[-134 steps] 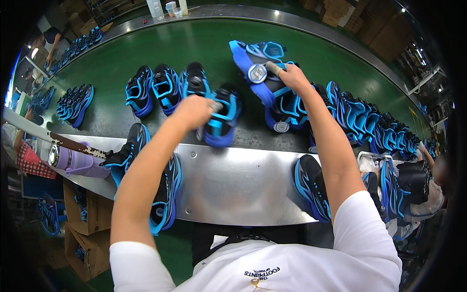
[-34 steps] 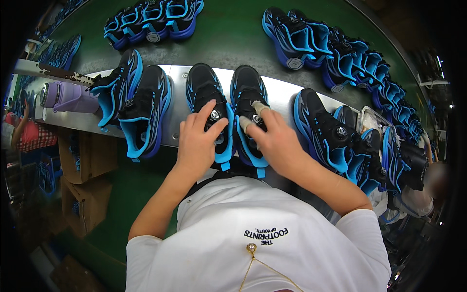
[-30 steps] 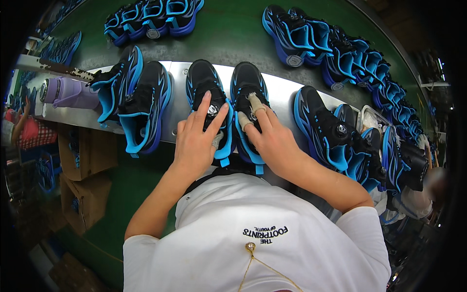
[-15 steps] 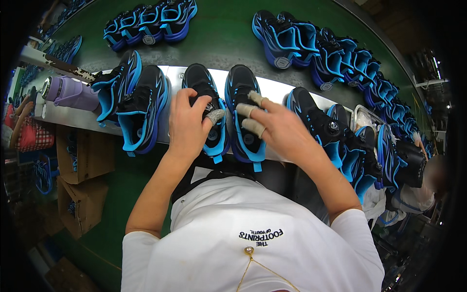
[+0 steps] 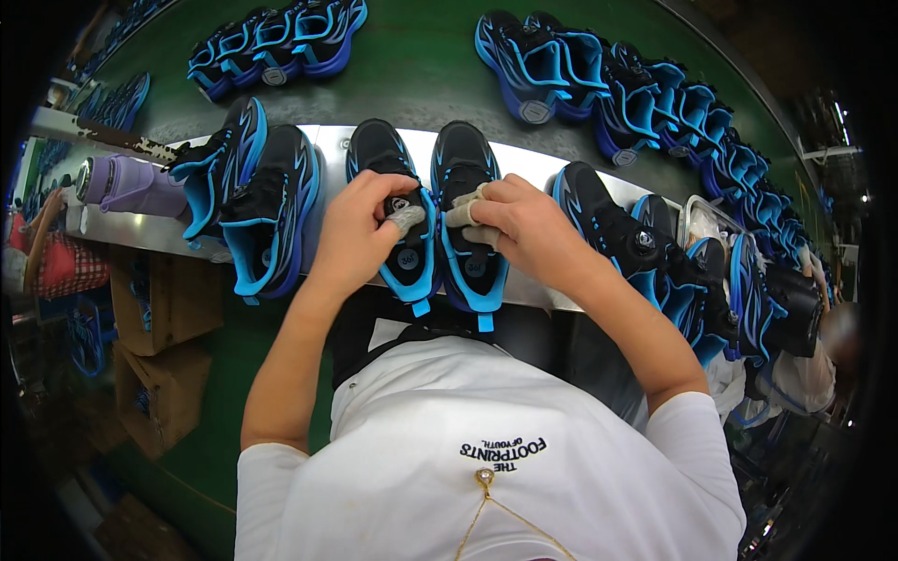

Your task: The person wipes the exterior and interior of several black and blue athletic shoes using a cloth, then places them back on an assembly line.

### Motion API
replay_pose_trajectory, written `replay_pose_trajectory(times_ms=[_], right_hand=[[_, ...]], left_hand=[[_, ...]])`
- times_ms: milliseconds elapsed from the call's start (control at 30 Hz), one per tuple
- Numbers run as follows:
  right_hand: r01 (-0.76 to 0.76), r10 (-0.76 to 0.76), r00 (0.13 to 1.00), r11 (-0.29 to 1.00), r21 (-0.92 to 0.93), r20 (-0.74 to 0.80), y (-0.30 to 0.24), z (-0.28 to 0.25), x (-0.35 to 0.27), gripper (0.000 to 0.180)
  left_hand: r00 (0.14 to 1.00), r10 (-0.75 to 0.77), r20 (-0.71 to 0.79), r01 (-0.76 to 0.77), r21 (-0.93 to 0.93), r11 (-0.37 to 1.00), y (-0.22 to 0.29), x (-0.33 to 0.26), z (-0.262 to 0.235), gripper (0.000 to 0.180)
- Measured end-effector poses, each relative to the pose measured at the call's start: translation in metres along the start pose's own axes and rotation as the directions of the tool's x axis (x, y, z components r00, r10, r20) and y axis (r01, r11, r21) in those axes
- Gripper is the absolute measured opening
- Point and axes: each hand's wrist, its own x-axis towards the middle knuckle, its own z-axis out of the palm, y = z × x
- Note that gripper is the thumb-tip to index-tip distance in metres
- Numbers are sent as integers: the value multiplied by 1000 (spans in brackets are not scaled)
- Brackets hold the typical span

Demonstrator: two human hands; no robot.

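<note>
Two black sneakers with bright blue trim stand side by side before me, toes pointing away: the left sneaker (image 5: 378, 142) and the right sneaker (image 5: 465, 145). My left hand (image 5: 360, 224) is closed at the left sneaker's tongue, its index finger and covered thumb on either side of a round lacing dial (image 5: 399, 203). Over the right sneaker, my right hand (image 5: 519, 222) has its fingers bent together at the tongue and collar. Pale covers wrap several of its fingertips. That sneaker's dial is hidden behind them.
The pair stands on a narrow metal ledge (image 5: 327, 178) along a green conveyor belt (image 5: 412, 56). More sneakers flank it at left (image 5: 271, 201) and right (image 5: 599, 215). Rows of sneakers sit on the belt. A purple bottle (image 5: 136, 182) lies at far left, above cardboard boxes (image 5: 164, 318).
My right hand's spread, blurred fingers have drawn together at the right sneaker's tongue. My left thumb and index finger have come closer around the dial. Both sneakers stay in place.
</note>
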Motion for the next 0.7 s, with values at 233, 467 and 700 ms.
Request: replay_pose_trajectory(times_ms=[233,467,700], right_hand=[[-178,124,976,928,327,180,-3,-20,5,27],[-265,192,962,828,494,194,-3,-26,1,42],[-203,206,978,867,455,43,1,-17,-2,45]], left_hand=[[997,-68,-25,65,-115,991,0,0,1,48],[995,-89,53,93,-80,992,3,-3,-2,52],[996,-57,71,64,-107,992,0,-1,-5,53]])
